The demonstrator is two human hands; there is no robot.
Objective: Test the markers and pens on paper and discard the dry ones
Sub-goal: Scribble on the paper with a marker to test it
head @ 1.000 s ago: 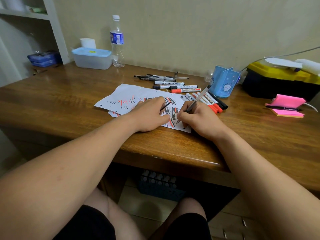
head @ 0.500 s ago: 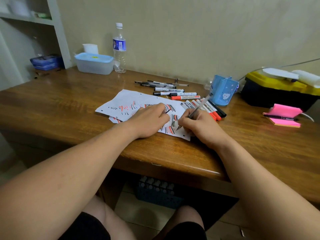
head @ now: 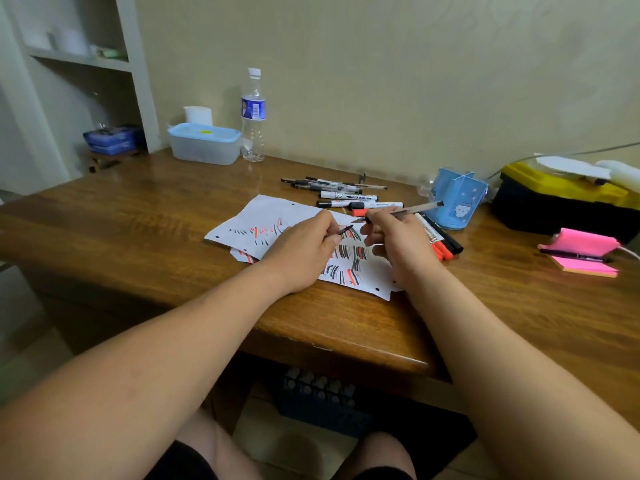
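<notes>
Step in hand: pen just tried on paper, now being recapped, by look of it.

Right hand [head: 394,237] closed around clear-barrelled pen [head: 403,212], tip pointing to 9 o'clock, lifted off scribbled paper [head: 277,216].

Left hand [head: 304,247] pinches small dark pen cap [head: 346,230], just beside pen tip, not yet touching.

Other markers [head: 360,202] lie at 12 o'clock of paper; red and black ones [head: 443,242] at 3 o'clock, beside blue pen holder [head: 457,199].

Next move calls for lining cap with tip, pressing on, then sorting pen by whether its mark showed; cannot tell which mark is its.
</notes>
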